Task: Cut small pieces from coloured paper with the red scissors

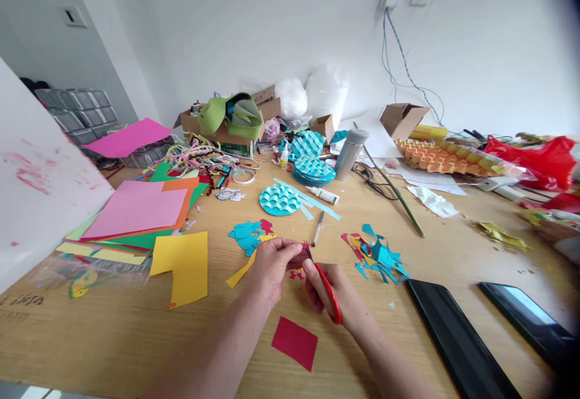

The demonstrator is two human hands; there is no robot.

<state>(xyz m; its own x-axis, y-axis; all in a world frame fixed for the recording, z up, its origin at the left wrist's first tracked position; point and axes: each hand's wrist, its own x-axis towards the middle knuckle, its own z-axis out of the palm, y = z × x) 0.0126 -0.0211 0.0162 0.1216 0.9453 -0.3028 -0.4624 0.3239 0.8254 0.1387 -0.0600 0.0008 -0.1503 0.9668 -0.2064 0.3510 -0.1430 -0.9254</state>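
Note:
My left hand [277,261] is closed in a pinch on a small red paper piece, mostly hidden by the fingers. My right hand [333,287] grips red-handled scissors [330,295], whose blades point up at the paper by my left fingertips. Under the hands lie tiny red paper bits [296,274]. Nearer me rests a dark red paper rectangle [295,343]. Blue fish-shaped cutouts [247,237] and a yellow paper strip [241,272] are just left of my left hand. Beyond the scissors lies a pen [318,228].
Paper scraps [380,255] are heaped to the right, near two phones [457,332]. Coloured sheets [136,208] and a notched yellow sheet [193,266] lie left. Behind are a wavy blue paper disc [280,199], a glue bottle [324,195], a grey flask [351,154] and a green stick [394,190].

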